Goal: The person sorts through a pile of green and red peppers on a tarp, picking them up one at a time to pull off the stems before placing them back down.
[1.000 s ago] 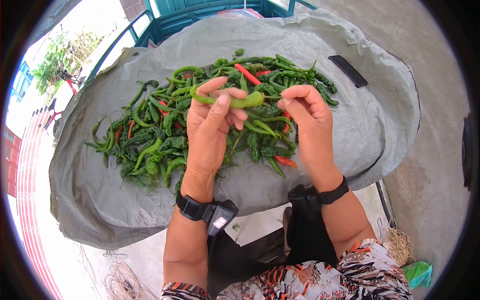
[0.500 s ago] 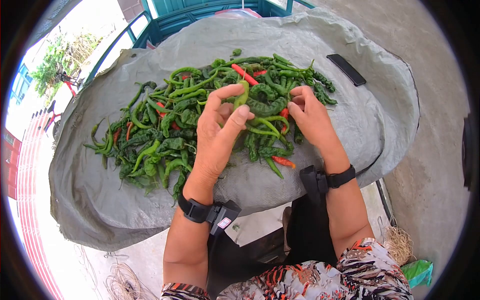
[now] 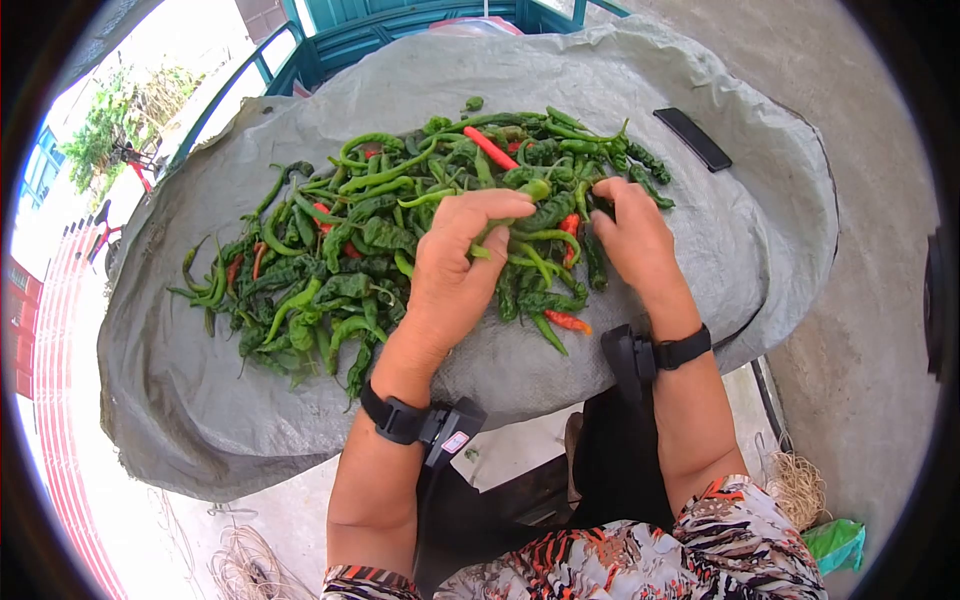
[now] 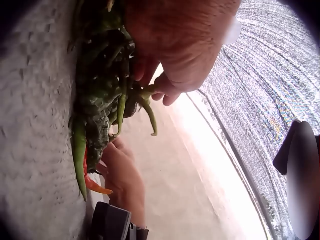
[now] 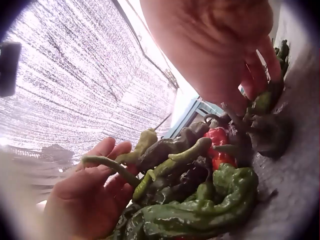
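Observation:
A light green pepper (image 3: pixel 537 189) is gripped in the left hand (image 3: pixel 455 270), over the middle of a heap of green peppers (image 3: pixel 385 235). Its blunt end sticks out past the index finger, and the hand hides part of it. In the right wrist view, the left hand (image 5: pixel 90 200) has this pepper (image 5: pixel 146 142) by its fingers. The right hand (image 3: pixel 637 245) reaches into the heap's right side, thumb and fingers apart, beside dark green peppers and a red pepper (image 3: pixel 570 226). The right wrist view shows its bent fingers (image 5: pixel 256 75) over green peppers; their contact is unclear.
The peppers lie on a grey sheet (image 3: pixel 220 410) with raised, wrinkled edges. A black phone (image 3: pixel 692 139) rests at the upper right. Behind the sheet stands a teal metal frame (image 3: pixel 390 30). A red-orange pepper (image 3: pixel 568 322) lies at the heap's near edge.
The right hand has left the pepper's stem end and moved right and down to the heap. Holding the pepper, the left hand has turned and lowered toward the heap.

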`<move>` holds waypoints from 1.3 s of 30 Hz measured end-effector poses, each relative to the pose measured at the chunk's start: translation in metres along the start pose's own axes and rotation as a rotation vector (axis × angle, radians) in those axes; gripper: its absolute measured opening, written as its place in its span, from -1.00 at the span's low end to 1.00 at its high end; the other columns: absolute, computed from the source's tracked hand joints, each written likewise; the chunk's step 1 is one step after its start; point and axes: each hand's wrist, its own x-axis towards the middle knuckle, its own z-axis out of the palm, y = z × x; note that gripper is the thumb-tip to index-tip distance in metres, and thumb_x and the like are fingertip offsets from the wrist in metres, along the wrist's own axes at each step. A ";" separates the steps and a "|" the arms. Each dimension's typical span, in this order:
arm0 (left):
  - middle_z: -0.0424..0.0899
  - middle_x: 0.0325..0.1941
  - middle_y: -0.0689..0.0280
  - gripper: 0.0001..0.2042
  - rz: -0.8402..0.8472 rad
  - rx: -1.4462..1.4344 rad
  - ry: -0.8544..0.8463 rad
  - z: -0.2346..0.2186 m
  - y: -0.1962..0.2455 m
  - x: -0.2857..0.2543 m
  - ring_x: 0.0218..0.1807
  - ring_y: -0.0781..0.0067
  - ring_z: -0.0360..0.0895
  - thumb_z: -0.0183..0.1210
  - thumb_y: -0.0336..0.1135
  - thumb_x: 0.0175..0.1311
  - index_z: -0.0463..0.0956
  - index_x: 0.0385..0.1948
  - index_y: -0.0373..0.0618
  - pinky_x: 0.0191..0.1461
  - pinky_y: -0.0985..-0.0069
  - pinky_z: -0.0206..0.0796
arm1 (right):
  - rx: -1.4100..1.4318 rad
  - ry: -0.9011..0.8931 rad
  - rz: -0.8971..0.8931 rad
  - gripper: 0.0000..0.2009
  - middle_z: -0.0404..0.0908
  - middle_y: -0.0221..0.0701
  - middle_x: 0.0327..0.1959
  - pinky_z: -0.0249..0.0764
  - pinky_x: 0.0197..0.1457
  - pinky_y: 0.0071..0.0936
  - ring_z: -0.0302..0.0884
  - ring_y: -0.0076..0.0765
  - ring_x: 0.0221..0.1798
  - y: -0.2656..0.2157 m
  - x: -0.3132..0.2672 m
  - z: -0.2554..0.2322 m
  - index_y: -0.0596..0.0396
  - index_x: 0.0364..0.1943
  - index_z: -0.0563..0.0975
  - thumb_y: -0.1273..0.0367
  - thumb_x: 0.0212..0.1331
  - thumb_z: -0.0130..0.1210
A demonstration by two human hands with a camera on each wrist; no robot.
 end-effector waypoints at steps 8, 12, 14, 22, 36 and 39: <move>0.64 0.10 0.23 -0.67 -0.008 0.057 -0.033 -0.002 0.006 0.001 0.19 0.29 0.52 0.01 -0.68 0.21 0.58 -0.04 -0.16 0.32 0.41 0.28 | -0.093 -0.057 -0.053 -0.71 0.54 -0.35 0.04 0.48 0.15 -0.13 0.43 -0.01 0.13 -0.002 -0.003 -0.004 -0.07 -0.06 0.57 0.38 0.09 0.24; 0.60 0.12 0.23 -0.68 -0.021 0.018 0.037 0.000 -0.004 0.000 0.19 0.32 0.51 0.03 -0.66 0.21 0.56 -0.02 -0.17 0.31 0.43 0.27 | -0.080 -0.012 -0.061 -0.80 0.59 -0.31 -0.08 0.50 0.09 -0.10 0.49 -0.02 0.04 0.000 -0.002 -0.003 -0.06 -0.11 0.60 0.41 0.16 0.17; 0.58 0.14 0.23 -0.68 -0.068 0.012 0.059 0.001 -0.003 -0.001 0.18 0.34 0.50 0.07 -0.63 0.21 0.55 0.00 -0.17 0.31 0.43 0.27 | -0.064 0.007 -0.008 -0.86 0.62 -0.29 -0.16 0.51 0.04 -0.08 0.53 -0.01 -0.03 0.000 0.003 -0.006 -0.04 -0.17 0.61 0.43 0.20 0.14; 0.55 0.12 0.13 -0.52 0.114 0.178 -0.043 -0.001 0.013 0.002 0.19 0.07 0.42 0.36 -0.38 0.03 0.53 0.09 -0.13 0.31 0.23 0.25 | 0.617 0.239 0.001 -0.85 0.62 -0.35 -0.23 0.50 -0.10 -0.42 0.60 -0.36 -0.19 -0.025 0.007 -0.014 0.08 -0.13 0.63 0.48 0.27 0.11; 0.70 -0.20 0.34 -0.74 0.034 0.137 -0.020 0.001 0.012 0.003 -0.07 0.27 0.49 0.34 -0.45 0.12 0.67 -0.11 -0.06 0.08 0.34 0.33 | 1.168 0.079 -0.224 -0.89 0.59 -0.45 -0.24 0.48 -0.12 -0.61 0.56 -0.59 -0.23 -0.083 -0.027 -0.027 0.15 -0.10 0.58 0.52 0.36 0.09; 0.70 -0.25 0.36 -0.82 0.025 0.120 -0.008 0.003 0.010 0.002 -0.11 0.29 0.49 0.33 -0.45 0.14 0.68 -0.20 -0.06 0.06 0.36 0.33 | 1.193 0.027 -0.201 -0.88 0.58 -0.48 -0.26 0.47 -0.13 -0.63 0.55 -0.63 -0.25 -0.082 -0.027 -0.026 0.15 -0.08 0.57 0.51 0.37 0.07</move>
